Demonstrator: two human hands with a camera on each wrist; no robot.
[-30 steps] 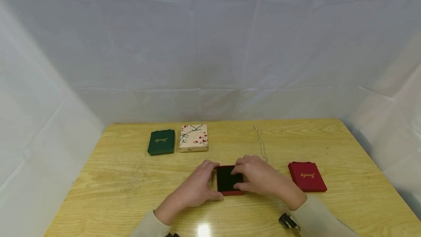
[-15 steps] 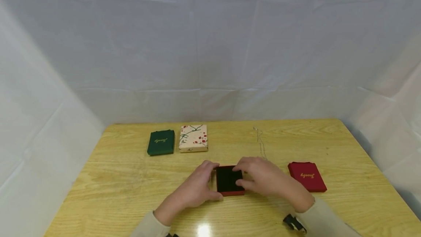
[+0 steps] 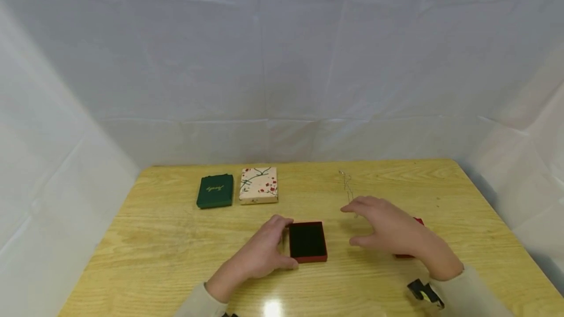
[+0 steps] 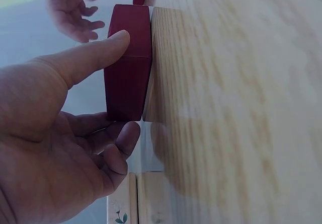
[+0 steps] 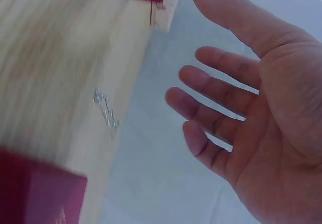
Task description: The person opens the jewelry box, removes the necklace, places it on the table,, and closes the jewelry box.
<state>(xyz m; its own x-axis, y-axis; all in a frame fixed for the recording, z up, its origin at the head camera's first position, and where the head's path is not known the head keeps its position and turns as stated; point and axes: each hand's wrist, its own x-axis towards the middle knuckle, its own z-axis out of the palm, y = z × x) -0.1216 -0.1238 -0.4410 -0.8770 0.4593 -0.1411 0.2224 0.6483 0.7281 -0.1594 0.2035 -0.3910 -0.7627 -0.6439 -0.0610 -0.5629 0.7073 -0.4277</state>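
An open red jewelry box base [image 3: 310, 259] with a black lining lies on the table. My left hand [image 3: 262, 251] holds it at its left side; in the left wrist view the thumb presses one side of the box [image 4: 126, 85] and the fingertips meet the opposite side. To the right of it my right hand [image 3: 387, 226] hovers with nothing in it, fingers spread and relaxed. Beneath that hand is the red box lid [image 3: 418, 220], mostly hidden in the head view. A thin silver chain necklace [image 3: 346, 183] lies just beyond the right fingertips, its near end partly covered.
At the back left a green jewelry box [image 3: 215, 191] stands beside a cream box with a red-flower print [image 3: 259, 185]. The wooden table [image 3: 176, 248] ends at a white cloth backdrop [image 3: 282, 62].
My right hand has left the box base's lining and moved right, now over the red lid, its fingers spread wider. The left hand and the base have stayed in place.
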